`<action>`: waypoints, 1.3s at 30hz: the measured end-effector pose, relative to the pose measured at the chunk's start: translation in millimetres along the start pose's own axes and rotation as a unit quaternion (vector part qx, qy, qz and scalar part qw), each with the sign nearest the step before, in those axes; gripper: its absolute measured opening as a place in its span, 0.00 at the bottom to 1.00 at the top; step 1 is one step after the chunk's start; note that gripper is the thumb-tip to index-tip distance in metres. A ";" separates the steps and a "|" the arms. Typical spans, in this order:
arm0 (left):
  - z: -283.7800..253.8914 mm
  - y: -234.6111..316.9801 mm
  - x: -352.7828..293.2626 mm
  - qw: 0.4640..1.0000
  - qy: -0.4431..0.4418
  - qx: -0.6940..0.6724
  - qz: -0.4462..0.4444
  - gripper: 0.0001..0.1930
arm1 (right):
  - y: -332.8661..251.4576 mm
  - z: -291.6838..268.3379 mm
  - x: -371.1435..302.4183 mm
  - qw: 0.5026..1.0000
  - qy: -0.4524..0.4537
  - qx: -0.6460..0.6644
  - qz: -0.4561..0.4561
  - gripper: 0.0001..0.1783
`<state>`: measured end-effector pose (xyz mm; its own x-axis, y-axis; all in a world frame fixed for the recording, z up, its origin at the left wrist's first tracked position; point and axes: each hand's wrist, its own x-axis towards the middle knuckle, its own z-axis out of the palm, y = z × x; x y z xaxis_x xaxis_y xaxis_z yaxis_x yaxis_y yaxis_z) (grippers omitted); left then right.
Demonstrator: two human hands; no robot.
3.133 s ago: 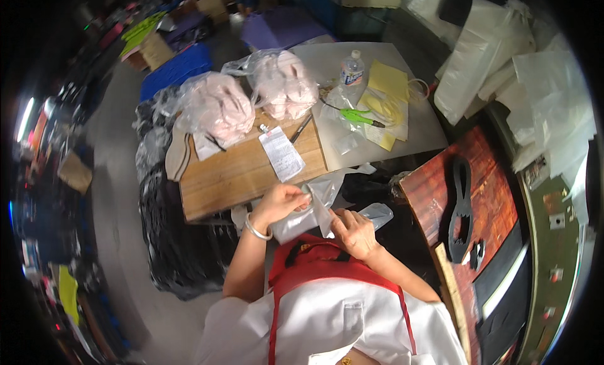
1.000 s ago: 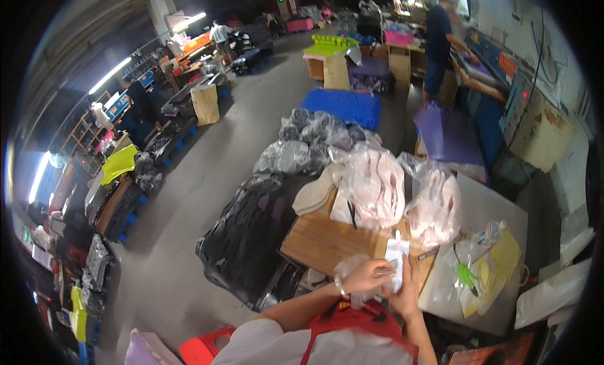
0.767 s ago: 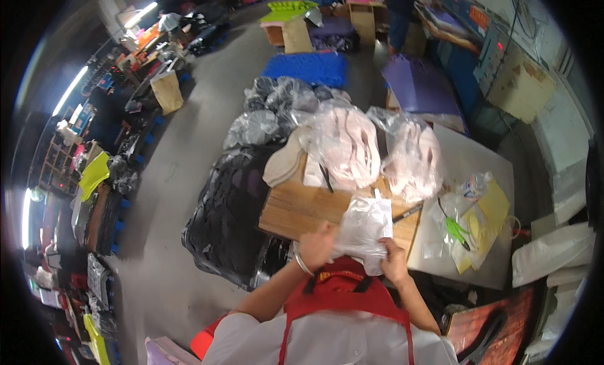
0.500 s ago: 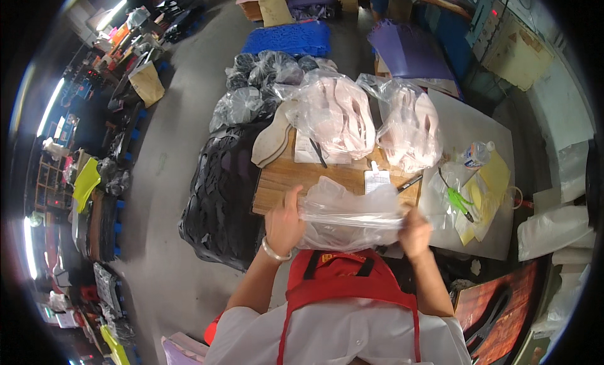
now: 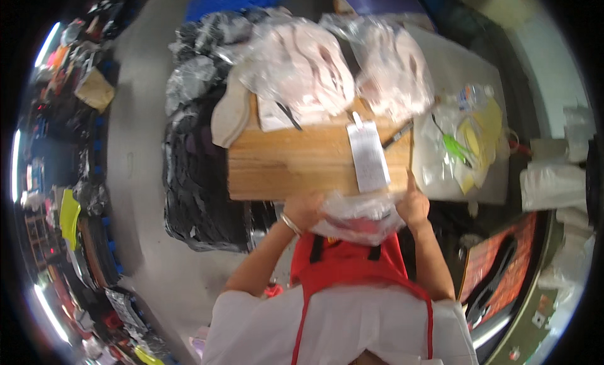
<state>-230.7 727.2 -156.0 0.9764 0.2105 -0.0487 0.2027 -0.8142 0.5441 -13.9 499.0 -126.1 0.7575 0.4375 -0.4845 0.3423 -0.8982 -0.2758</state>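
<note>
A clear plastic bag [image 5: 358, 215] stretches between my hands, just off the near edge of a wooden board [image 5: 283, 167]. My left hand [image 5: 304, 211], with a bracelet at its wrist, is closed on the bag's left end. At the other end my right hand [image 5: 413, 206] grips the bag, its index finger pointing up. Beyond them on the board lie a white printed slip [image 5: 368, 154] and a black marker [image 5: 397, 135]. Two filled clear bags of pale pink cut pieces, a left one [image 5: 305, 66] and a right one [image 5: 393, 69], sit at the back.
Black sheets [image 5: 198, 182] and dark bundles in clear wrap [image 5: 192, 76] are stacked at the left. A pale shaped piece [image 5: 230, 113] lies at the board's left edge. On the right stand green-handled snips [image 5: 454, 148], yellow scraps [image 5: 484, 129] and a clear bottle [image 5: 475, 96].
My hands have drawn the bag down toward my apron, and it now looks bunched smaller. The printed slip shows in full. My view has tilted, shifting the table upward.
</note>
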 end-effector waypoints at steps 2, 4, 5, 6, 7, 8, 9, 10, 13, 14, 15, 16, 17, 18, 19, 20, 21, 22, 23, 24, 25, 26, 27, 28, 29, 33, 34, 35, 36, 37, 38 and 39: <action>5.5 -9.8 13.5 0.999 -0.029 0.007 -0.018 0.14 | -13.0 -6.7 -18.3 0.979 0.109 -0.053 -0.161 0.55; 9.3 -16.6 24.4 0.998 -0.044 0.006 -0.035 0.14 | -22.9 -10.7 -42.7 0.933 0.167 -0.175 -0.268 0.55; 10.7 -19.4 30.3 0.997 -0.058 0.013 -0.047 0.14 | -28.6 -6.8 -52.7 0.925 0.162 -0.125 -0.320 0.47; 12.1 -20.9 35.7 0.997 -0.066 0.014 -0.040 0.14 | -35.4 2.4 -59.7 0.903 0.154 -0.018 -0.400 0.34; 13.2 -21.9 40.6 0.994 -0.096 0.021 -0.043 0.14 | -44.6 18.1 -58.1 0.857 0.165 0.035 -0.487 0.25; 13.5 -23.2 44.9 0.991 -0.120 0.029 -0.052 0.14 | -50.9 35.6 -59.7 0.854 0.127 0.029 -0.503 0.19; 13.9 -23.6 48.7 0.985 -0.150 0.046 -0.068 0.15 | -57.9 56.4 -52.8 0.863 0.089 0.053 -0.494 0.23; 13.6 -25.4 52.9 0.978 -0.174 0.064 -0.091 0.15 | -61.6 76.6 -46.1 0.894 0.038 0.027 -0.446 0.23; 9.0 -39.6 73.6 0.966 -0.192 0.098 -0.144 0.18 | -57.5 119.1 -25.7 0.935 -0.046 -0.040 -0.350 0.24; 5.9 -47.1 82.6 0.964 -0.182 0.104 -0.160 0.18 | -54.9 127.3 -22.5 0.933 -0.028 -0.054 -0.355 0.25; 2.3 -57.5 95.9 0.961 -0.169 0.114 -0.187 0.19 | -55.8 134.1 -20.5 0.932 0.013 -0.070 -0.356 0.26; -0.5 -66.6 109.5 0.957 -0.148 0.123 -0.218 0.20 | -56.5 136.9 -18.3 0.934 -0.027 -0.017 -0.356 0.27; -1.8 -72.3 123.3 0.953 -0.146 0.132 -0.230 0.20 | -58.5 137.4 -15.7 0.934 -0.043 0.030 -0.352 0.28; -4.5 -75.7 134.5 0.946 -0.143 0.142 -0.252 0.21 | -61.8 136.2 -14.9 0.934 -0.088 0.064 -0.340 0.28; -6.7 -73.7 139.1 0.954 -0.105 0.127 -0.250 0.21 | -65.0 132.6 -11.4 0.924 -0.076 0.174 -0.333 0.28; -9.5 -69.1 142.5 0.958 -0.072 0.113 -0.253 0.22 | -69.4 128.5 -7.4 0.929 -0.068 0.143 -0.334 0.28; -13.4 -62.6 145.6 0.961 -0.058 0.093 -0.254 0.23 | -73.7 123.2 -3.4 0.937 -0.070 0.109 -0.324 0.28; -17.4 -53.9 144.1 0.971 0.041 0.146 -0.185 0.23 | -77.9 117.3 3.0 0.940 -0.051 0.087 -0.325 0.27; -22.2 -44.5 134.7 0.968 0.119 0.192 -0.112 0.24 | -81.0 111.1 7.7 0.943 -0.080 0.086 -0.311 0.26; -26.1 -35.2 124.0 0.947 0.211 0.238 -0.032 0.25 | -83.5 104.9 12.8 0.942 -0.087 0.098 -0.308 0.25; -23.9 -23.5 111.4 0.947 0.206 0.247 -0.015 0.21 | -85.7 99.0 19.4 0.938 -0.079 0.113 -0.318 0.23; -16.5 -12.9 98.3 0.952 0.199 0.231 -0.022 0.18 | -85.5 93.0 26.4 0.937 -0.149 0.174 -0.263 0.22; -4.6 -5.8 90.2 0.965 0.170 0.181 0.079 0.15 | -83.5 87.1 35.7 0.924 -0.205 0.236 -0.218 0.22; 6.6 -5.1 83.6 0.976 0.122 0.102 0.149 0.12 | -79.9 82.1 45.2 0.898 -0.250 0.307 -0.191 0.21; 15.0 -12.7 78.6 0.979 0.076 0.112 0.152 0.10 | -75.6 77.4 58.8 0.873 -0.302 0.359 -0.132 0.21; 24.3 -68.4 62.3 0.973 -0.051 0.170 0.149 0.05 | -33.7 62.2 95.8 0.782 -0.175 0.587 0.116 0.22; 20.8 -79.6 57.6 0.969 -0.066 0.189 0.141 0.04 | -24.6 59.9 101.8 0.785 -0.095 0.589 0.165 0.21; 19.1 -86.9 56.9 0.968 -0.087 0.176 0.155 0.05 | -22.4 62.2 106.9 0.775 -0.123 0.599 0.158 0.20; 16.8 -91.1 57.3 0.966 -0.102 0.167 0.166 0.05 | -22.5 65.0 109.0 0.772 -0.130 0.590 0.197 0.20; 15.3 -90.9 58.0 0.966 -0.104 0.156 0.178 0.06 | -26.1 68.6 109.6 0.809 -0.113 0.551 0.173 0.20; 14.7 -87.2 59.6 0.967 -0.122 0.167 0.146 0.09 | -33.5 73.2 108.6 0.840 -0.103 0.504 0.170 0.19; 16.2 -80.7 63.0 0.969 -0.131 0.173 0.117 0.11 | -42.1 76.7 106.4 0.870 -0.081 0.466 0.140 0.19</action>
<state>-184.4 797.4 -216.5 0.9751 -0.1098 -0.1927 -0.0585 -0.9654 0.2539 9.7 586.7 -229.8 0.6244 0.2756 -0.7309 -0.4992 -0.5789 -0.6448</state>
